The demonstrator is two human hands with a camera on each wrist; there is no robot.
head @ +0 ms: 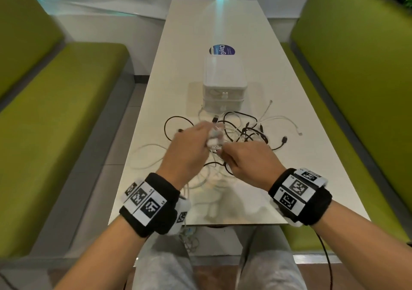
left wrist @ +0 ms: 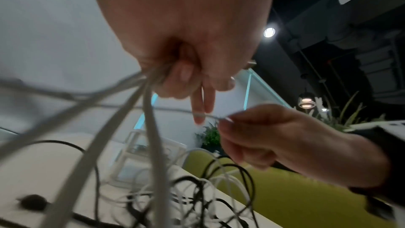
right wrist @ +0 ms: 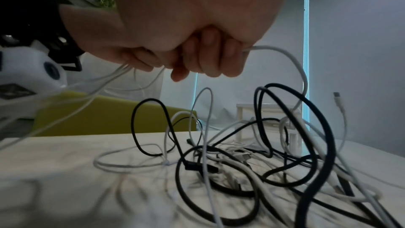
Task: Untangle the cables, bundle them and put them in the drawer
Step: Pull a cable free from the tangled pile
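Observation:
A tangle of black and white cables (head: pixel 243 131) lies on the white table (head: pixel 223 26), in front of a small white drawer unit (head: pixel 224 82) whose drawers look closed. My left hand (head: pixel 191 147) is raised above the heap and grips several loops of white cable (left wrist: pixel 151 103). My right hand (head: pixel 247 156), close beside it, pinches a strand of the same white cable (right wrist: pixel 282 53). More white cable hangs from the hands over the near table edge. In the right wrist view the heap of cables (right wrist: pixel 252 153) sits just below the fingers.
A round blue sticker (head: pixel 222 50) lies on the table behind the drawer unit. Green bench seats (head: pixel 55 120) flank the table on both sides. A black cord (head: pixel 325 254) trails from my right wrist band past my knees.

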